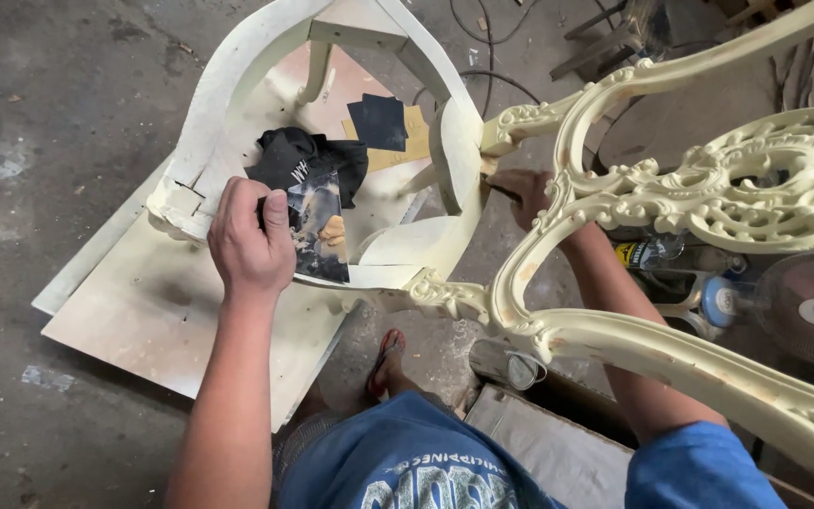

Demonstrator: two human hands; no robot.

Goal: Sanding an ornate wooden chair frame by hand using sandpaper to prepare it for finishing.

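Observation:
A cream-painted carved chair frame (pixel 237 66) lies tipped over on a pale board (pixel 143 311). Its ornate openwork back (pixel 708 188) stretches to the right. My left hand (pixel 249 240) is closed on a dark sheet smeared with beige filler (pixel 317 231), pressed against the seat rail. My right hand (pixel 520 193) reaches behind the carved back near the seat joint and grips a thin dark-tipped tool (pixel 499 191); the fingers are partly hidden by the carving. A black cloth (pixel 303 160) lies inside the seat opening.
Dark and tan sandpaper sheets (pixel 383 127) lie on the board inside the frame. A small electric fan (pixel 803 306) and bottles (pixel 652 254) stand at right under the chair back. A round tin (pixel 511 366) sits by my sandalled foot (pixel 386 363). Cables (pixel 482 57) trail on the concrete floor.

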